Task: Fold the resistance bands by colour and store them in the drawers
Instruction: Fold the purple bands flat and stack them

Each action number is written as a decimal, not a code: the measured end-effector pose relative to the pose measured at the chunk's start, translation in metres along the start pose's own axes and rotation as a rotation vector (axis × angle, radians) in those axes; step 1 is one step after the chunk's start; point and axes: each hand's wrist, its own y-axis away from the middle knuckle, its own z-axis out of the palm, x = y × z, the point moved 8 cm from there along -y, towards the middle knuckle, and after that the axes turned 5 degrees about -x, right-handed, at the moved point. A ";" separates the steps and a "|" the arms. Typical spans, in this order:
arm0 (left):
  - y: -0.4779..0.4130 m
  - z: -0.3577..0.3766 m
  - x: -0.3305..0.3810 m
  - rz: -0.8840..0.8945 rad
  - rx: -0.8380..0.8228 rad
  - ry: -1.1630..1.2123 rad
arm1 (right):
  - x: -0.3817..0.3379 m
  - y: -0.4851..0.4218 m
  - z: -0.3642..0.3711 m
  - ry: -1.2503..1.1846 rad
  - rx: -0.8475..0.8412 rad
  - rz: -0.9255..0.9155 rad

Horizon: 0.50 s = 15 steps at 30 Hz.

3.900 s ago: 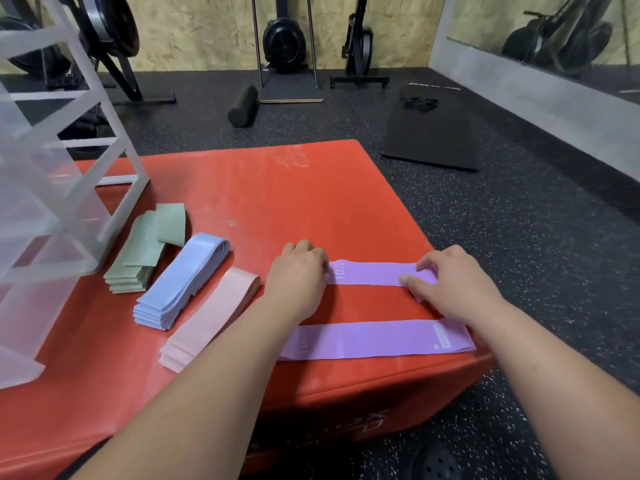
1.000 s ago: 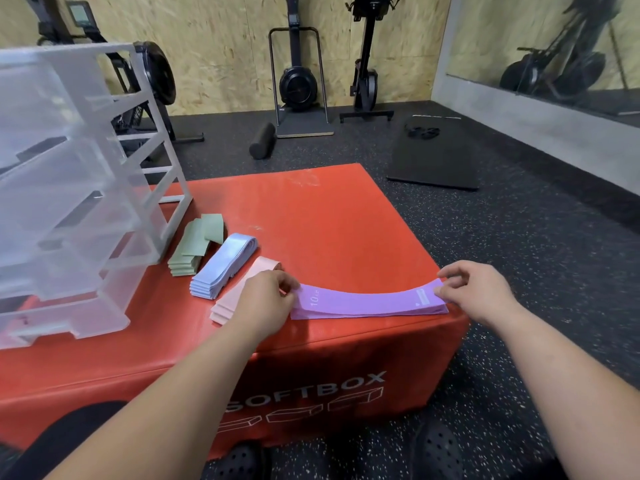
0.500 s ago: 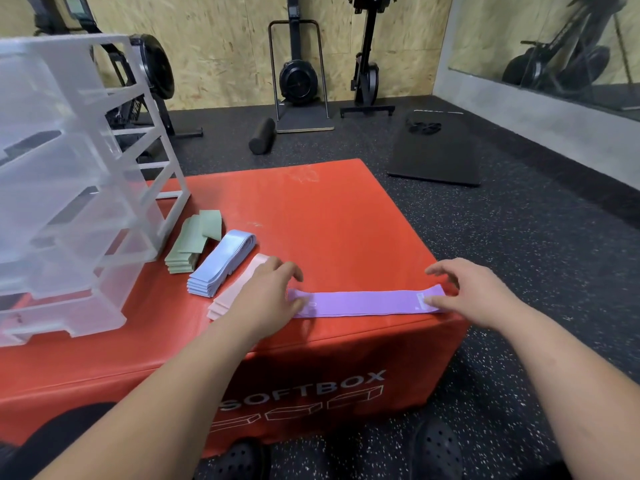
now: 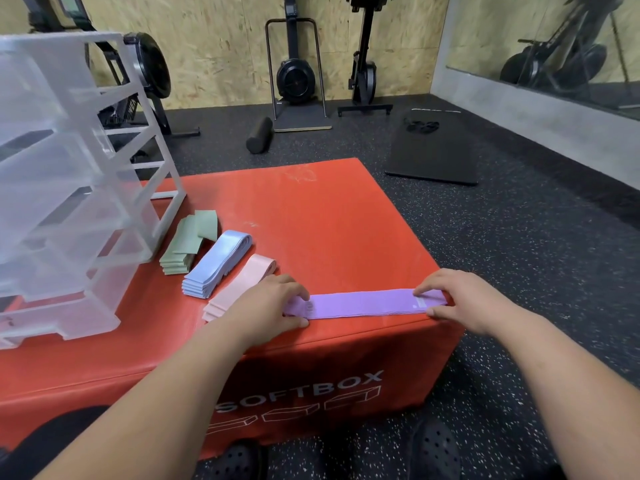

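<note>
Both arms reach across the red box point(image 4: 311, 220). Your left hand point(image 4: 273, 306) and right hand point(image 4: 464, 303) pinch opposite ends of the purple band point(image 4: 363, 304).

Purple band point(image 4: 363, 304) flat on red box point(image 4: 311, 220), left hand point(image 4: 266, 306) and right hand point(image 4: 464, 303) holding its ends

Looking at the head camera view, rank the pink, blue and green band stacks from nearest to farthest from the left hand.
Measured from the left hand, which grips the left end of the purple band:
1. pink stack, right beside the hand, on its left.
2. blue stack, one stack farther left.
3. green stack, farthest, next to the drawer unit.
</note>
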 end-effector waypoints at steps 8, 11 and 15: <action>-0.003 -0.001 0.001 0.014 0.029 -0.026 | 0.000 0.002 0.001 0.017 -0.024 0.014; -0.003 -0.003 0.006 0.059 0.062 -0.048 | 0.000 0.005 -0.004 -0.076 -0.009 0.056; -0.007 -0.005 0.030 0.155 0.135 -0.118 | 0.016 0.010 -0.016 -0.208 0.137 0.330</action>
